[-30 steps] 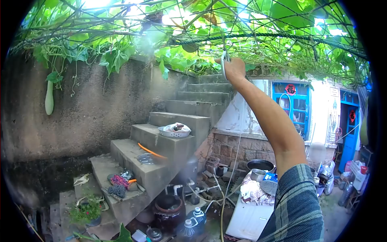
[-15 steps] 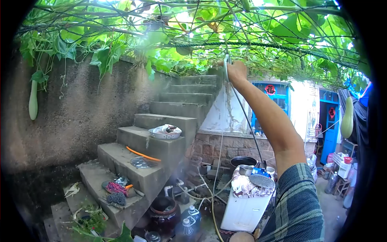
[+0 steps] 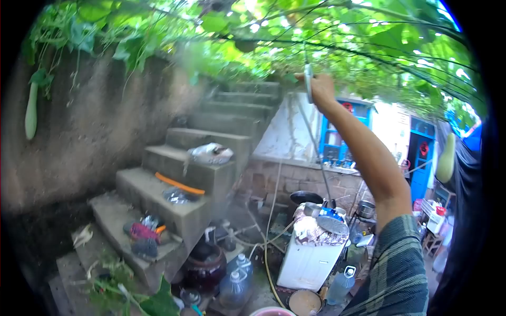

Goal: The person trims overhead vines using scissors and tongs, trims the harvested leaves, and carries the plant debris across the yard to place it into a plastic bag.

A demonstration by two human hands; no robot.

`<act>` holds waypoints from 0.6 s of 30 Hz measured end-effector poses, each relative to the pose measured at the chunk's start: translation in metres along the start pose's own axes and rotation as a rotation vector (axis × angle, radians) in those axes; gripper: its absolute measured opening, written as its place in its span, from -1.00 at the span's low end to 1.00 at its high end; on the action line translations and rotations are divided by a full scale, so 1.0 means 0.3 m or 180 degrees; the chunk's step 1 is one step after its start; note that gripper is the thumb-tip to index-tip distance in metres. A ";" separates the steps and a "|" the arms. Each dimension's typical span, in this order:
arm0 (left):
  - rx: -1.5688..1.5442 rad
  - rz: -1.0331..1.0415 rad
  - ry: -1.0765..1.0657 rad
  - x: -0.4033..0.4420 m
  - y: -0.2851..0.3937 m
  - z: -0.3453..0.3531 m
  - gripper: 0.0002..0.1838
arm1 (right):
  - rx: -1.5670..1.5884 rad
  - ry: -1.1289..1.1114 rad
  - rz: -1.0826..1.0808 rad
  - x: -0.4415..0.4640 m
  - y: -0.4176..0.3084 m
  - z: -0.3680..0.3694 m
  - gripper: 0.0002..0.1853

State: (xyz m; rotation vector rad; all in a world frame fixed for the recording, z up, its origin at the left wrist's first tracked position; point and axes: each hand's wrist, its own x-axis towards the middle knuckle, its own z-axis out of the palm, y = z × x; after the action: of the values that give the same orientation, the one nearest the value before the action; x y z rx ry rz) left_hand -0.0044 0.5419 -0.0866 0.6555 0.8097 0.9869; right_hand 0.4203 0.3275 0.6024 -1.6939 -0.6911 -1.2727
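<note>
My right hand is raised high, just under the leafy vine canopy. Its fingers are closed round a pale grey loop that hangs below the dark netting cord. From the loop a grey cord or thin hose runs down towards a white box-shaped appliance, which has a patterned cloth, a blue packet and a round grey lid on top. A long pale green gourd hangs to the right of my arm, and another gourd at far left. My left hand is out of view.
Concrete steps rise on the left, carrying a colander, an orange tube and gloves. A dark jar and large water bottles stand below. A yellowish hose crosses the ground. A blue door is at right.
The view has shifted, so the steps and appliance sit further left. More of the ground shows, including a bottle and basin. My right hand still holds the loop under the netting.
</note>
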 end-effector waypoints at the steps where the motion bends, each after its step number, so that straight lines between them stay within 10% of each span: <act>1: 0.0003 -0.0083 0.0043 -0.030 0.005 -0.003 -0.71 | 0.0293 -0.0122 -0.0071 -0.073 -0.011 0.018 -0.56; 5: -0.0358 0.0287 0.0590 -0.146 -0.018 0.050 -0.73 | 0.1515 -0.1691 0.0825 -0.577 -0.080 0.032 -0.70; 8: -0.0371 0.0181 0.0584 -0.228 0.042 0.088 -0.78 | 0.0987 -0.2602 -0.0490 -1.043 0.058 0.046 -0.92; 13: -0.0242 0.0209 0.1140 -0.311 0.056 0.079 -0.76 | 0.2154 -0.4692 0.2521 -1.763 0.178 0.027 -0.73; 18: -0.0137 0.0209 0.1599 -0.369 0.023 -0.007 -0.76 | 0.1402 -0.4847 0.2086 -2.332 0.457 0.028 -0.65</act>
State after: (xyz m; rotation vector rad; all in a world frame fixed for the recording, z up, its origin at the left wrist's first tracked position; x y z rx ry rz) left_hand -0.0442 0.4449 -0.0505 0.3994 1.2072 1.2479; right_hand 0.3145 0.3228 -0.1027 -2.0034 -0.9706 0.7758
